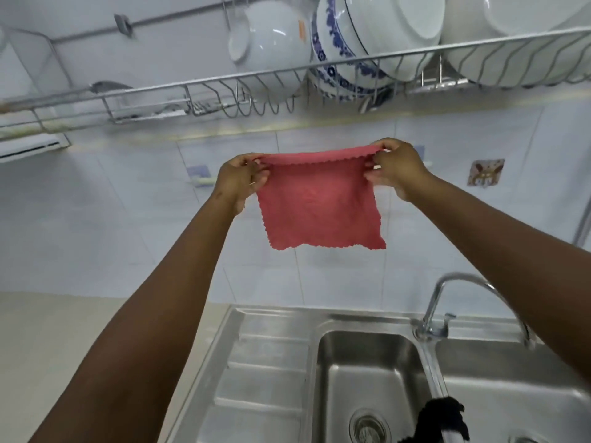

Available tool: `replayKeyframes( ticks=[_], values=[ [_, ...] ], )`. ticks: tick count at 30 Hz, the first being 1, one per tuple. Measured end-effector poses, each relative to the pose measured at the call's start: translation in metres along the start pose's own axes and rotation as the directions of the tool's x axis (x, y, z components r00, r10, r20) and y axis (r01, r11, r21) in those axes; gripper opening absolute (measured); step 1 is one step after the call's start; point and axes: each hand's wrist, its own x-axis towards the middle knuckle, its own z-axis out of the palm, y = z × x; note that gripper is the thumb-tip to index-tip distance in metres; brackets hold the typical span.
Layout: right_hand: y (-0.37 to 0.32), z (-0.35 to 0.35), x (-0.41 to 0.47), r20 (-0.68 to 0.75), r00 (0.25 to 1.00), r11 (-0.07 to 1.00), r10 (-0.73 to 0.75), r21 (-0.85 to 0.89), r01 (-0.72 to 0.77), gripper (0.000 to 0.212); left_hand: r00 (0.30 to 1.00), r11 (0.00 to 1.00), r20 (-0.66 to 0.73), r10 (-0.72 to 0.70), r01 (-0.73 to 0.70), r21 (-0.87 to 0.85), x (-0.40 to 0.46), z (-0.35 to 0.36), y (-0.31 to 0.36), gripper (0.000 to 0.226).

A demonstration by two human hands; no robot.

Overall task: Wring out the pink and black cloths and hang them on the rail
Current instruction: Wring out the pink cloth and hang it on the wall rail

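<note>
Your left hand (242, 177) and right hand (395, 169) pinched the pink cloth (316, 206) spread above the sink (367, 378); the black cloth (443, 417) draped its divider.

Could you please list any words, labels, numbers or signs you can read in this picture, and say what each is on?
No text can be read.
Orange sticker on the white bowl: too blurred to read.
Wall tile picture: a decorative figure, no legible words.
Blue-patterned plate: ornament only, no lettering.
</note>
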Motion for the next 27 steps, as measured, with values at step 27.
replayKeyframes(
  ticks=[27],
  values=[
    [0.024, 0.058, 0.073, 0.106, 0.853, 0.423, -0.510, -0.833, 0.357, 0.025, 0.853, 0.332, 0.019, 0.521, -0.223, 0.917, 0.097, -0.085, -0.049, 0.012]
  ],
)
